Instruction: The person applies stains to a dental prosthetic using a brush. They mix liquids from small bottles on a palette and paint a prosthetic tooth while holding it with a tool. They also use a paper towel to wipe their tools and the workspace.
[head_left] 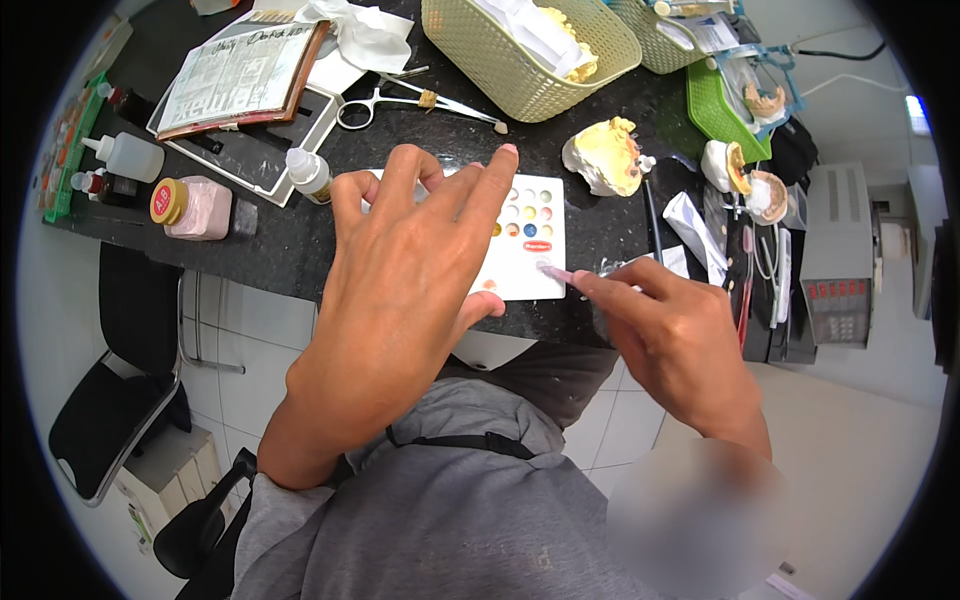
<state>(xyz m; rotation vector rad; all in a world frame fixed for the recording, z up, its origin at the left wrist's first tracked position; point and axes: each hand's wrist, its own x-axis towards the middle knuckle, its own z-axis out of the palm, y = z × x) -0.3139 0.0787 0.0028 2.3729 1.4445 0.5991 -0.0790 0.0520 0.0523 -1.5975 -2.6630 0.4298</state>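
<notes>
A white mixing palette (550,285) with several small round wells of coloured paste lies on the dark worktop in front of me. My left hand (410,230) spreads across its left part with the fingers apart. The index finger reaches past the far edge and the thumb lies by the near edge. My right hand (670,325) pinches a thin pinkish stick-like tool (560,274) at the palette's right side. The tool's tip meets a small whitish smear (542,265) on the palette. The palette's left wells are hidden under my left hand.
A yellowish plaster dental model (604,158) stands beyond the palette, near scissor-handled forceps (425,101) and a cream basket (530,85). A white dropper bottle (308,175) and a pink jar (205,210) stand left. A black-handled brush (653,205) and crumpled tissue (694,235) lie right.
</notes>
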